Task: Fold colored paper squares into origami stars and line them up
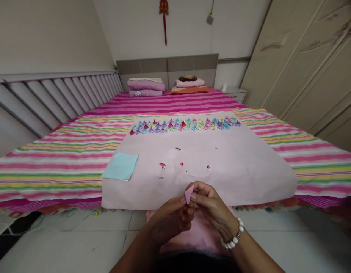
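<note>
A small piece of folded pink paper (188, 193) is pinched between both my hands, just off the near edge of a large pale sheet (238, 167). My left hand (175, 216) grips its left side with thumb and fingertips, the other fingers curled below. On the right side, my right hand (209, 203), with a white bead bracelet (234, 237) at the wrist, pinches it too. Rows of small folded paper pieces (182, 126) in many colours stand along the sheet's far edge. A light blue stack of square paper (121, 167) lies at the sheet's left.
Holes or red marks (162, 165) dot the middle of the sheet. Beneath it is a bed with a striped cover (314, 151). Folded bedding (146, 85) is piled by the headboard (192, 66). A slatted rail (64, 91) runs left; a wardrobe (300, 64) stands right.
</note>
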Action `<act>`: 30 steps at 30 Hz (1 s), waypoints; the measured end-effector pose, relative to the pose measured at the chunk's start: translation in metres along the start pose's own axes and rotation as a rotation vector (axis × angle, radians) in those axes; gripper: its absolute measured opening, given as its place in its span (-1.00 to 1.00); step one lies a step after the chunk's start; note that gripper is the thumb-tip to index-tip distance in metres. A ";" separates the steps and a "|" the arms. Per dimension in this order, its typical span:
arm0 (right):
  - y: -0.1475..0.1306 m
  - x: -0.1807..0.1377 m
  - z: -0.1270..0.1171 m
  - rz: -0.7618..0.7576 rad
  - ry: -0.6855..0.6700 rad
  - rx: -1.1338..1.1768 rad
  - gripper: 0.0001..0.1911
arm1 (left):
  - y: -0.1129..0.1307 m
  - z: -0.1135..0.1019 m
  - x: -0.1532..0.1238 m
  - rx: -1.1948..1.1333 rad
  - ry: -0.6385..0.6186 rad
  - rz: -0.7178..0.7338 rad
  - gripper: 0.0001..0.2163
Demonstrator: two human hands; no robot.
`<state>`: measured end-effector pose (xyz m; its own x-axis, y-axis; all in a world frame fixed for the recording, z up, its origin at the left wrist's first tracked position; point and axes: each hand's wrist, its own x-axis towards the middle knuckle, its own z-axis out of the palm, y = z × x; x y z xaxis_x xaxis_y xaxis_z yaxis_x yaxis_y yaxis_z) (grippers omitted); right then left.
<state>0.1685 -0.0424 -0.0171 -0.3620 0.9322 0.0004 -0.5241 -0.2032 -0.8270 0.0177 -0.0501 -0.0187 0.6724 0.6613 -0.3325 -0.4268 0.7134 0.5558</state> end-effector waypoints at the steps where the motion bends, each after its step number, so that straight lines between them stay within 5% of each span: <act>1: -0.002 0.000 0.000 -0.004 -0.002 -0.006 -0.91 | 0.001 -0.001 0.000 0.083 0.035 0.019 -0.74; 8: -0.009 0.000 0.000 -0.005 0.151 -0.106 -0.88 | 0.020 0.002 -0.007 0.627 0.374 0.472 -0.75; 30: -0.005 -0.004 0.014 0.003 0.218 -0.041 -0.90 | 0.019 0.009 -0.011 0.605 0.292 0.533 -0.94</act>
<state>0.1621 -0.0494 -0.0055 -0.1854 0.9753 -0.1200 -0.4900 -0.1976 -0.8490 0.0080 -0.0459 0.0017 0.2557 0.9656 -0.0475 -0.1895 0.0983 0.9769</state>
